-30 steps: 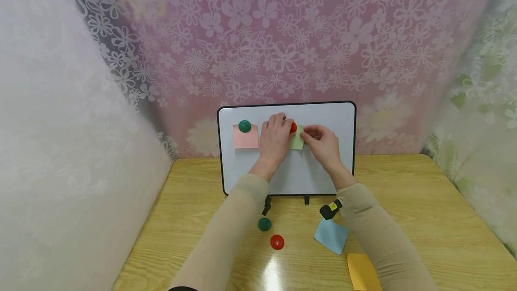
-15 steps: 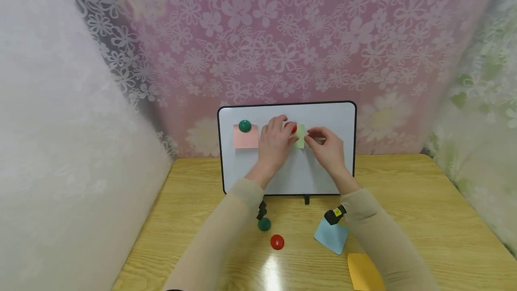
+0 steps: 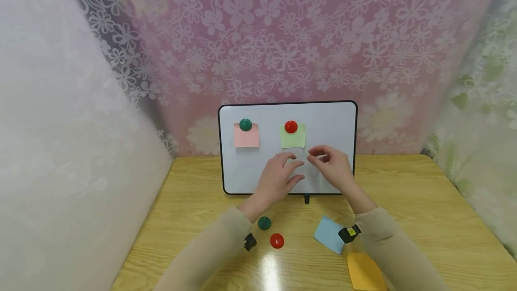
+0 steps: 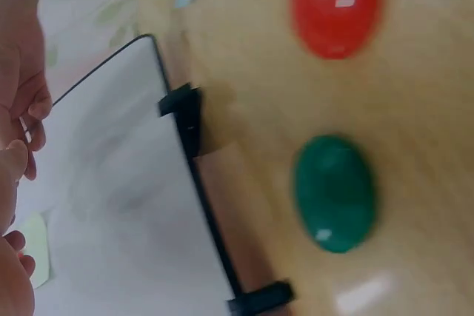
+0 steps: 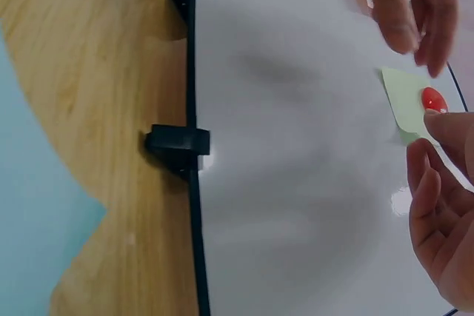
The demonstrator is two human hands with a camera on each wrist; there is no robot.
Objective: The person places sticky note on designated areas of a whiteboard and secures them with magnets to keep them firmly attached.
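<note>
A whiteboard (image 3: 327, 120) with a black frame stands upright at the back of the table. On it a light green note (image 3: 298, 141) hangs under a round red magnet (image 3: 291, 126). Left of that, a pink note (image 3: 246, 140) is held by a green magnet (image 3: 245, 124). My left hand (image 3: 276, 178) is in front of the board just below the green note, fingers spread and holding nothing. Beside it, my right hand (image 3: 333, 167) has thumb and fingers loosely bent, with nothing between them. The right wrist view shows both hands (image 5: 448, 220) apart from the green note.
A green magnet (image 3: 264, 223) and a red magnet (image 3: 277, 241) lie on the wooden table (image 3: 194, 210) before the board. A blue note (image 3: 328, 235) and an orange note (image 3: 365, 272) lie at right, partly under the right forearm. Black feet (image 5: 178, 140) support the board's lower edge.
Both hands have come away from the green note and moved down toward me. My left hand has left the red magnet, which stays on the note, now fully visible.
</note>
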